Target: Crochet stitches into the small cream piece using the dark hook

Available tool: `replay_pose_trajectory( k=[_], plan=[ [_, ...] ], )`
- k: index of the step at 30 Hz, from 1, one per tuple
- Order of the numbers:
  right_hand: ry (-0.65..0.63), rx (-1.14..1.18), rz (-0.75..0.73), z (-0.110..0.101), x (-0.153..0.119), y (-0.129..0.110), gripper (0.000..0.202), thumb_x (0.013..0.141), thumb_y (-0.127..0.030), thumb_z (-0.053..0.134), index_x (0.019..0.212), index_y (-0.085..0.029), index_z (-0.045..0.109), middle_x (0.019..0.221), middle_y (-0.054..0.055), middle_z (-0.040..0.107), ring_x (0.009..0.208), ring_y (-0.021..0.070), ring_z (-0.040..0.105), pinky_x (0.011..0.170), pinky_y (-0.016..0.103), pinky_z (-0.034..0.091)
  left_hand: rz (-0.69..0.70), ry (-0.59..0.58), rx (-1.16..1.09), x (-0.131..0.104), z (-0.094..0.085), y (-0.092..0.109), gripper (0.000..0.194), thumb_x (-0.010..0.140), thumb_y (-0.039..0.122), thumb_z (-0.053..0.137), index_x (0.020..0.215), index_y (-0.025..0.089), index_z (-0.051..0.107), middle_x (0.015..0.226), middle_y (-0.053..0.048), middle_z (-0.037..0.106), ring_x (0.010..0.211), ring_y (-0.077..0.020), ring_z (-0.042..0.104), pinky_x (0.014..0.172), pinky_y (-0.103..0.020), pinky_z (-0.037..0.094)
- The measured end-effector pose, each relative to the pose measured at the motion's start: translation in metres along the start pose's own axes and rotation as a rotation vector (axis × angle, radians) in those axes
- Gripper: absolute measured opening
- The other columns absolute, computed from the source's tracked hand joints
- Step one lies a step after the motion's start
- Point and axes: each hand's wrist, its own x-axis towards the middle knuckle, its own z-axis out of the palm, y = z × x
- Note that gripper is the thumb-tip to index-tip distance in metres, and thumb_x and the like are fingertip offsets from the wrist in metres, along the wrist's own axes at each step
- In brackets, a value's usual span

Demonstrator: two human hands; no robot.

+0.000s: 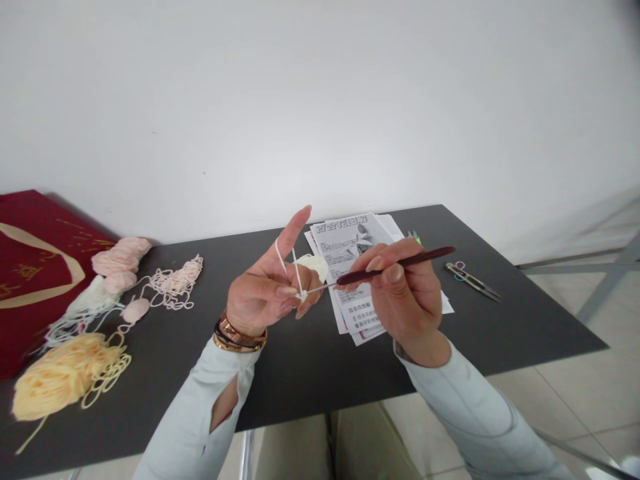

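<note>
My left hand (pixel 267 287) pinches a small white knot of yarn (pixel 303 295) between thumb and fingers. Its index finger points up, with the white yarn looped around it. In my right hand (pixel 405 290) is a crochet hook (pixel 400 265) with a dark red handle, held like a pen. The hook's thin metal shaft points left, and its tip meets the white knot at my left fingertips. Behind my left fingers lies a ball of white yarn (pixel 316 267), partly hidden.
Printed sheets (pixel 345 247) lie on the dark table (pixel 300 373) behind my hands. Small scissors (pixel 473 281) are at the right. Pink yarn (pixel 177 283), yellow yarn (pixel 65 377) and a red bag (pixel 30 267) occupy the left side. A white wall rises behind.
</note>
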Motion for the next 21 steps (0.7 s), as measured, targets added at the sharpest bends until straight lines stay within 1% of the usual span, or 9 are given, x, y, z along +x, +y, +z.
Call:
replay_pose_trajectory(
  k=[5,10,13,17,21],
  plan=[
    [0.013,-0.103,-0.077,0.000,-0.001,-0.003,0.009,0.097,-0.029,0.050,0.096,-0.026,0.059,0.084,0.002,0.061,0.069,0.0163,0.067,0.058,0.033,0.060,0.014,-0.028,-0.023,0.001,-0.003,0.000,0.088,0.077,0.019,0.067,0.152,0.039,0.026,0.047,0.007,0.049,0.047,-0.0134,0.047,0.054,-0.028,0.038],
    [-0.031,-0.230,-0.195,-0.001,-0.003,-0.006,0.014,0.096,-0.022,0.049,0.101,-0.026,0.061,0.081,0.003,0.064,0.071,0.0186,0.069,0.059,0.034,0.059,0.019,-0.007,-0.015,0.002,-0.004,0.000,0.096,0.077,0.013,0.065,0.156,0.033,0.014,0.052,0.006,0.055,0.053,-0.0141,0.051,0.057,-0.028,0.039],
    [-0.055,-0.291,-0.264,-0.001,-0.005,-0.007,0.015,0.095,-0.023,0.049,0.104,-0.028,0.061,0.080,0.004,0.066,0.072,0.0202,0.069,0.055,0.035,0.057,0.007,0.020,0.002,0.003,-0.003,0.001,0.097,0.076,0.014,0.065,0.156,0.031,0.012,0.052,0.005,0.055,0.054,-0.0142,0.052,0.057,-0.028,0.040],
    [-0.138,-0.369,-0.299,-0.004,-0.006,-0.009,0.019,0.094,-0.021,0.050,0.109,-0.028,0.059,0.083,0.006,0.070,0.074,0.0212,0.070,0.059,0.037,0.058,0.011,0.068,0.030,0.004,-0.003,0.000,0.096,0.076,0.016,0.068,0.156,0.032,0.017,0.052,0.006,0.052,0.053,-0.0138,0.051,0.057,-0.028,0.039],
    [-0.258,-0.465,-0.353,-0.008,-0.005,-0.013,0.020,0.091,-0.016,0.053,0.108,-0.024,0.059,0.085,0.008,0.071,0.081,0.0219,0.071,0.065,0.037,0.058,0.012,0.070,0.036,0.005,-0.004,-0.001,0.095,0.076,0.012,0.066,0.156,0.031,0.017,0.055,0.005,0.052,0.057,-0.0140,0.052,0.060,-0.029,0.040]
  ],
)
